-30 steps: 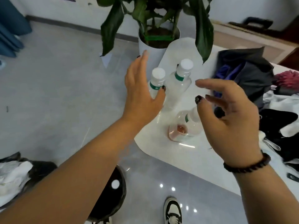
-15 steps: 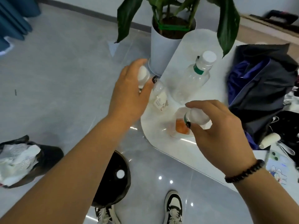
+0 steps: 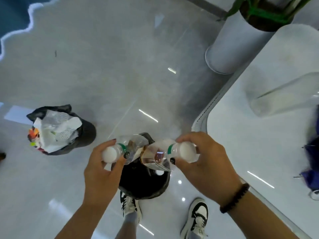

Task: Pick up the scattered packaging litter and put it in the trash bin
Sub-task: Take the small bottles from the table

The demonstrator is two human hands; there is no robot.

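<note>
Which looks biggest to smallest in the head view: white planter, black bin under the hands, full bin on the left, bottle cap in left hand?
1. White planter
2. Black bin and full bin: look alike, and hands and bottles cover part of the black one, so unranked
3. Bottle cap in the left hand, though nearest the camera

Single head-worn view, steep downward look, close above hands, floor below

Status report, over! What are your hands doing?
Left hand grips a bottle. Right hand grips another bottle. Both over black bin. Nothing blocking.
</note>
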